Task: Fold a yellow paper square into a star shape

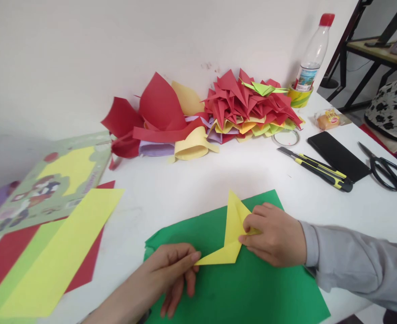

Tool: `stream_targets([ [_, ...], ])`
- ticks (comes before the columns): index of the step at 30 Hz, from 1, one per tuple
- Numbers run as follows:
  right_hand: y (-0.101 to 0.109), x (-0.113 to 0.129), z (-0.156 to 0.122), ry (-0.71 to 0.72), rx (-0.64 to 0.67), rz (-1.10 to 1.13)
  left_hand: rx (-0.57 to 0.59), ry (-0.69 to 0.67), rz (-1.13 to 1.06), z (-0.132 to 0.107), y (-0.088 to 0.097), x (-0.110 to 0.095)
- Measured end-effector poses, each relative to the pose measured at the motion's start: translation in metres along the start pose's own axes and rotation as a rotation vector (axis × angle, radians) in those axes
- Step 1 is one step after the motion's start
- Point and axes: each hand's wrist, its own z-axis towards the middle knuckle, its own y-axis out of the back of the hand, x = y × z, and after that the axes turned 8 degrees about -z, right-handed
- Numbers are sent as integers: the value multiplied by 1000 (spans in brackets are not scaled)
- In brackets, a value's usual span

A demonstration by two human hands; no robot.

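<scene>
A piece of folded yellow paper [232, 234] with several pointed flaps is held between my two hands, over a green sheet [252, 292]. My left hand [176, 270] pinches the paper's left tip between thumb and forefinger, the other fingers curled below. On the paper's right side, my right hand [272, 234] is closed around an edge, thumb and forefinger pressed on it. One flap points up and away from me, and another stretches toward my left hand. Part of the right side is hidden behind my right fingers.
Red, yellow and purple paper pieces [162, 108] and a pile of red folded points [248, 99] lie by the wall. Scissors [387, 168], a utility knife [319, 171], a black phone-like slab [340, 155] and a bottle [313, 58] are right. Yellow strips [63, 252] lie left.
</scene>
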Motion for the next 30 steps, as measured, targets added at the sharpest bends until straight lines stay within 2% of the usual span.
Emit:
stream_targets([
  [5,-1,0,-1,-1,19,3,-75,13,96,-5,1,-1],
  [13,0,0,0,3,27,-1,-45,-9,245,-2,5,2],
  [20,0,0,0,-3,27,-22,-110,-65,136,-1,7,0],
  [30,0,0,0,1,18,-3,-36,-70,41,0,12,3],
])
